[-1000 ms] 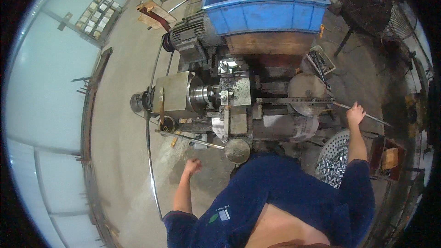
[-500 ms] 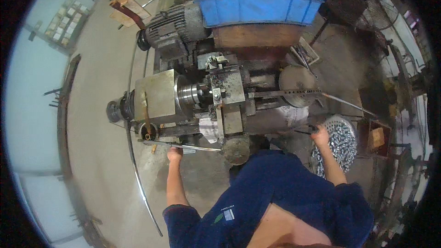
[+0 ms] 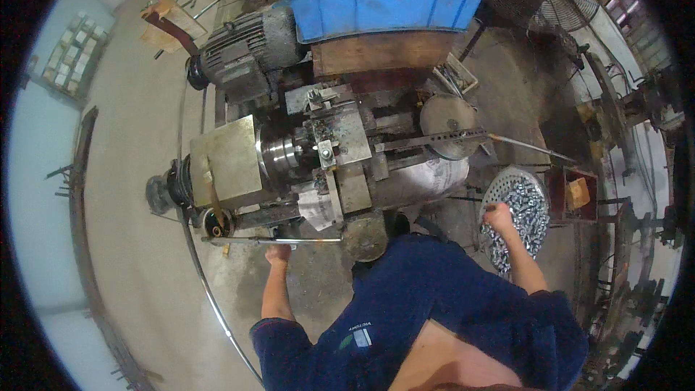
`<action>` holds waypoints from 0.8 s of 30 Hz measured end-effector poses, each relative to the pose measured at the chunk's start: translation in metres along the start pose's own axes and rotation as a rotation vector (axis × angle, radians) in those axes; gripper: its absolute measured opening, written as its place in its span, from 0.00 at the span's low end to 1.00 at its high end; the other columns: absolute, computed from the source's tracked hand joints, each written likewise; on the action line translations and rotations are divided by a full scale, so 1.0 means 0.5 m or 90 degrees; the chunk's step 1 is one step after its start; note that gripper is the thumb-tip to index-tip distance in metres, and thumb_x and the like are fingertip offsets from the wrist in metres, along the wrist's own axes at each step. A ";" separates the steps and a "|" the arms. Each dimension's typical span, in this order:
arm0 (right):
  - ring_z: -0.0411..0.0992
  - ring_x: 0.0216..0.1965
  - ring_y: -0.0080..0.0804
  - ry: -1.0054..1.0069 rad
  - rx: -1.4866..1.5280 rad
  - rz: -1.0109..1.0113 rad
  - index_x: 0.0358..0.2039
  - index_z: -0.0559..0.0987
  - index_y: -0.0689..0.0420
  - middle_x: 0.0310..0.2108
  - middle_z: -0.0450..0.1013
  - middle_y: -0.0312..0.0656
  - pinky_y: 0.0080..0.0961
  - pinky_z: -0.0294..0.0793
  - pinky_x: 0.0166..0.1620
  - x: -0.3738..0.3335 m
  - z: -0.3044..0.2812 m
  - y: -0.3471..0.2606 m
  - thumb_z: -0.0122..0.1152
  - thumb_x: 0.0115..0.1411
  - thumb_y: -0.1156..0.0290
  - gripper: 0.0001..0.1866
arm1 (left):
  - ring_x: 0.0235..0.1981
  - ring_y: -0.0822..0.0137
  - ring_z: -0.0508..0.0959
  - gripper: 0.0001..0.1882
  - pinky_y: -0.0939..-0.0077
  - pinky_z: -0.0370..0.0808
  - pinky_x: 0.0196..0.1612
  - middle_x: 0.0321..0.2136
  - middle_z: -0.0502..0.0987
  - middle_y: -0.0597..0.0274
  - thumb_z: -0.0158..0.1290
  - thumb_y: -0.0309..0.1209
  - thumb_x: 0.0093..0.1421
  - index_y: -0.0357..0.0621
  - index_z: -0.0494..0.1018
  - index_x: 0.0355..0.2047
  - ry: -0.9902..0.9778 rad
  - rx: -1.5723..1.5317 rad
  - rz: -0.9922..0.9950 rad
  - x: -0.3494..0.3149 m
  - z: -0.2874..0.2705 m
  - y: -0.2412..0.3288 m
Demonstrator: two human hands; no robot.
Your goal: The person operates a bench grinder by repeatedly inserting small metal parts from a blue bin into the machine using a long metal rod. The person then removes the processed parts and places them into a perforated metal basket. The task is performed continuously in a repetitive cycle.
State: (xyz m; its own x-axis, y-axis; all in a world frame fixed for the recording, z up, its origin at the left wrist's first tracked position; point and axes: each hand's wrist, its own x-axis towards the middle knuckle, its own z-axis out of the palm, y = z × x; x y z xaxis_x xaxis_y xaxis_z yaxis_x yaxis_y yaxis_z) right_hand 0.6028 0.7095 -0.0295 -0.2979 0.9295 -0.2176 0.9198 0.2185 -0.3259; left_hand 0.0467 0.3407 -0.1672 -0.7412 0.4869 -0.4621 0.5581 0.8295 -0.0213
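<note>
My left hand (image 3: 277, 253) is closed at the front of a lathe-like machine (image 3: 344, 134), just below a thin steel rod (image 3: 311, 240). What its fingers grip is hidden. My right hand (image 3: 498, 217) is over the left part of a round perforated metal tray (image 3: 496, 187). Its fingers are curled together, and anything in them is too small to make out. Many small shiny metal sleeves (image 3: 527, 221) lie heaped in the tray. On the machine, a bright spindle chuck (image 3: 281, 153) faces a tool block (image 3: 326, 153) dotted with dark chips.
Behind the machine, a blue crate (image 3: 384, 11) of metal parts stands on a wooden box (image 3: 384, 54). An electric motor (image 3: 250, 47) sits at the back left. A long bar (image 3: 217, 308) runs along the left, and a rusty box (image 3: 572, 195) stands right of the tray.
My right hand has moved from the tray's left edge, beside a dark handle, to over the metal sleeves. The left hand stays by the rod. The whole view has shifted slightly.
</note>
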 end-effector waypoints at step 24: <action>0.72 0.30 0.45 -0.183 -0.015 -0.721 0.20 0.80 0.55 0.25 0.73 0.49 0.33 0.71 0.36 0.140 -0.021 -0.986 0.55 0.31 0.67 0.12 | 0.32 0.51 0.75 0.22 0.61 0.70 0.37 0.27 0.75 0.47 0.40 0.47 0.57 0.43 0.71 0.39 0.408 -0.279 -0.466 -0.494 -0.278 -0.344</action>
State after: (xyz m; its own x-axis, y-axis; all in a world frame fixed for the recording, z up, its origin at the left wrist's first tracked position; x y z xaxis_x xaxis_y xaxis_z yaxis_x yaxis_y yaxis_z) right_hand 0.1311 0.6699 0.1256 -0.9949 0.0997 -0.0146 0.0955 0.8874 -0.4509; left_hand 0.0819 0.1159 0.0740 -0.9709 -0.2221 0.0897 -0.1902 0.9423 0.2754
